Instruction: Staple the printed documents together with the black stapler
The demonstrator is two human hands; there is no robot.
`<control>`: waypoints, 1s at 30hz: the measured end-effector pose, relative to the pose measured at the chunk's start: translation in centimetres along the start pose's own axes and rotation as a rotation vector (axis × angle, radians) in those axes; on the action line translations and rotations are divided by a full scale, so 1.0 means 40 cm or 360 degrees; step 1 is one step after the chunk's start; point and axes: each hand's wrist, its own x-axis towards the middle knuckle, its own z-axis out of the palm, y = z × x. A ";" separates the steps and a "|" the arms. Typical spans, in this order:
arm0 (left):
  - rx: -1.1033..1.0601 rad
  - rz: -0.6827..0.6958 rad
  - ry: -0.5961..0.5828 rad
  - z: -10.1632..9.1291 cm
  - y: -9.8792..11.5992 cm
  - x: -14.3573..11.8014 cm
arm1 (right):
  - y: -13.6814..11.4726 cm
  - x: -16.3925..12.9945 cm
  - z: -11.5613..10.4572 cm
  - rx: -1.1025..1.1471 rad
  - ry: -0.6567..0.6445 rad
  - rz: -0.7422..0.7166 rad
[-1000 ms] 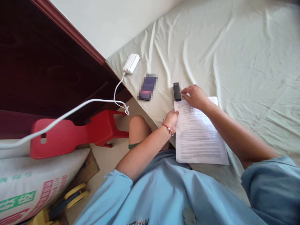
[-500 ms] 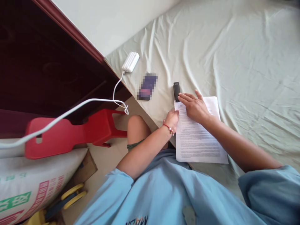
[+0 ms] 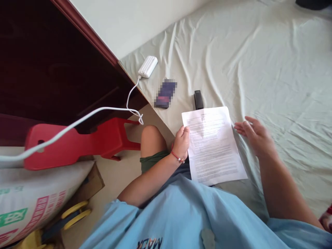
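Note:
My left hand (image 3: 182, 141) pinches the left edge of a printed sheet of paper (image 3: 212, 148), thumb on top. The page is raised a little towards me, its lower edge close to my shirt; whether more sheets lie beneath it I cannot tell. To the right of the paper, my right hand (image 3: 255, 135) is apart from it, fingers stretched out and holding nothing. Just past the page's top edge lies a black stapler (image 3: 198, 99) on the pale sheet-covered bed, its near end hidden by the paper.
A phone with a blurred screen (image 3: 166, 93) and a white power bank (image 3: 148, 66) with a white cable (image 3: 103, 108) lie at the left. Beside the bed stand a red plastic chair (image 3: 109, 138) and a printed white sack (image 3: 46, 197). A dark object (image 3: 313, 3) sits at the far right.
My right hand has left the stapler and paper and moved right. My left hand has shifted the page slightly left and lifted it. The stapler stays on the bed.

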 end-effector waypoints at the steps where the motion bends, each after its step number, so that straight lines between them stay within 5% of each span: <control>1: -0.0004 0.0024 0.0006 -0.003 0.002 -0.005 | 0.005 -0.017 0.002 0.0140 -0.0121 0.0108; 3: -0.0041 0.0054 0.0000 -0.005 0.010 -0.016 | 0.009 -0.043 0.010 0.0305 -0.0228 0.0247; 7: -0.0205 0.0067 -0.0105 0.005 0.032 -0.042 | 0.015 -0.066 0.018 0.0382 -0.0125 0.0170; 12: -0.0223 0.0068 -0.0229 0.022 0.046 -0.052 | 0.037 -0.084 0.012 0.0580 -0.0401 0.0294; 16: -0.0073 0.0067 -0.0203 -0.021 0.034 -0.062 | 0.059 -0.086 0.014 0.0470 -0.0243 0.0244; 21: 0.0551 -0.0138 -0.0406 -0.216 -0.026 -0.118 | 0.082 -0.073 0.013 0.0245 -0.0060 0.0175; 24: 0.1355 -0.0115 -0.0543 -0.317 -0.091 -0.126 | 0.089 -0.068 0.014 0.0173 -0.0069 0.0194; 27: 0.2050 0.0252 -0.0656 -0.340 -0.159 -0.099 | 0.092 -0.064 0.016 0.0095 -0.0101 0.0188; 30: 0.2234 0.0572 -0.0888 -0.302 -0.205 -0.068 | 0.095 -0.061 0.013 0.0069 -0.0101 0.0183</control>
